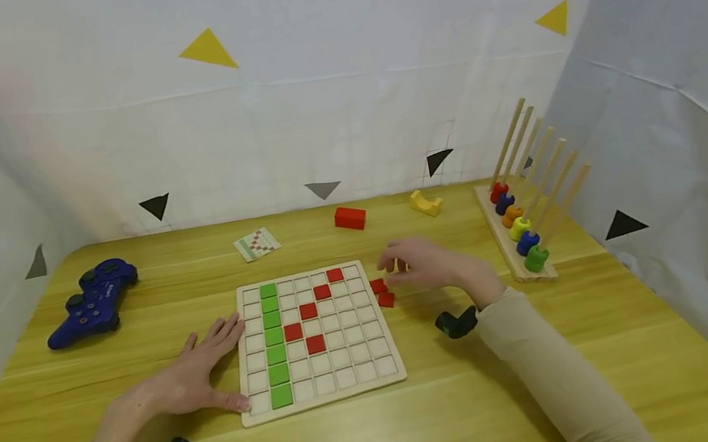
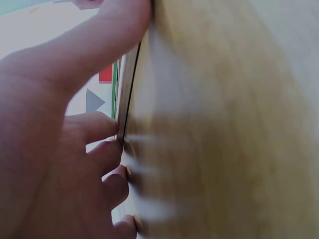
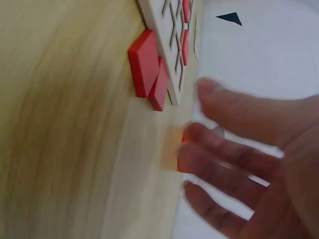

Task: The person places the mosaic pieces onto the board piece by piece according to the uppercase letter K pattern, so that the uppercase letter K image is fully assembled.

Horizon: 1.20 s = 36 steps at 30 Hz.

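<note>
A wooden grid board (image 1: 346,376) lies flat on the table. Green tiles (image 1: 272,336) fill one column near its left side, and several red tiles (image 1: 309,311) sit in squares along a diagonal. My left hand (image 1: 186,381) rests with spread fingers against the board's left edge, thumb at the near corner. Just beyond the right edge lie a few loose red tiles (image 1: 386,300), two of them overlapping in the right wrist view. Over the table beside these tiles hovers my right hand (image 1: 429,265), its fingers loosely bent and apart with nothing between them.
Behind the board are a small pattern card (image 1: 257,244), a red block (image 1: 350,218) and a yellow arch-shaped piece (image 1: 425,203). A blue game controller (image 1: 93,298) lies at the left. On the right stands a wooden peg rack (image 1: 497,227) with coloured pieces on its pegs.
</note>
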Available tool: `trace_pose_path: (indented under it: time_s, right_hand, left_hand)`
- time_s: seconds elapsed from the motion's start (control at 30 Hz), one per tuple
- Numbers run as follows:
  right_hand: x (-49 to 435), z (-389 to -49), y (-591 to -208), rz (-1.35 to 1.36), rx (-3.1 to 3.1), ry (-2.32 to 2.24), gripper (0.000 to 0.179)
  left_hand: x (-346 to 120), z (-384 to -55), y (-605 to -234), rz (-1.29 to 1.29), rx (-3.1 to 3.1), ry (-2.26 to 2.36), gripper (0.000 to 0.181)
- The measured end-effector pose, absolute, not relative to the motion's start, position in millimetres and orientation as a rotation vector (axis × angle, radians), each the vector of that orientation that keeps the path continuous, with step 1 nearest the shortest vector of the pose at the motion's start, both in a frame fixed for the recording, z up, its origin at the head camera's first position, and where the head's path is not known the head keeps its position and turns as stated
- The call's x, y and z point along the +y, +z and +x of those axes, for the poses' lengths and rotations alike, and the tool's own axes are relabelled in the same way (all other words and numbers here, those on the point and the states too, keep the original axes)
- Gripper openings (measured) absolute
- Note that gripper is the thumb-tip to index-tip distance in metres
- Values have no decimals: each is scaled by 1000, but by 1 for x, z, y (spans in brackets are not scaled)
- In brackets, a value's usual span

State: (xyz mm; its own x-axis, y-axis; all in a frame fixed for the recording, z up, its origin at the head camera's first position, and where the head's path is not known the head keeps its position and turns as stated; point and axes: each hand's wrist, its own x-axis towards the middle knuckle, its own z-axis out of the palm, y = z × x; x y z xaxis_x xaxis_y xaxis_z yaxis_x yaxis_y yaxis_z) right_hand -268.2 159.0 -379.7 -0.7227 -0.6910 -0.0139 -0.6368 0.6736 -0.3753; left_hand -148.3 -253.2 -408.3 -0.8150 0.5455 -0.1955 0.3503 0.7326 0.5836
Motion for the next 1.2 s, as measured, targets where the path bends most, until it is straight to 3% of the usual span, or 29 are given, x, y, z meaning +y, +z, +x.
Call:
trace_pose_path:
  time_s: [1.2]
  right_hand:
    - [153, -272, -400, -1055, 2735, -488, 14]
  left_hand:
    - [-253, -149, -408, 680, 2587, 747, 119]
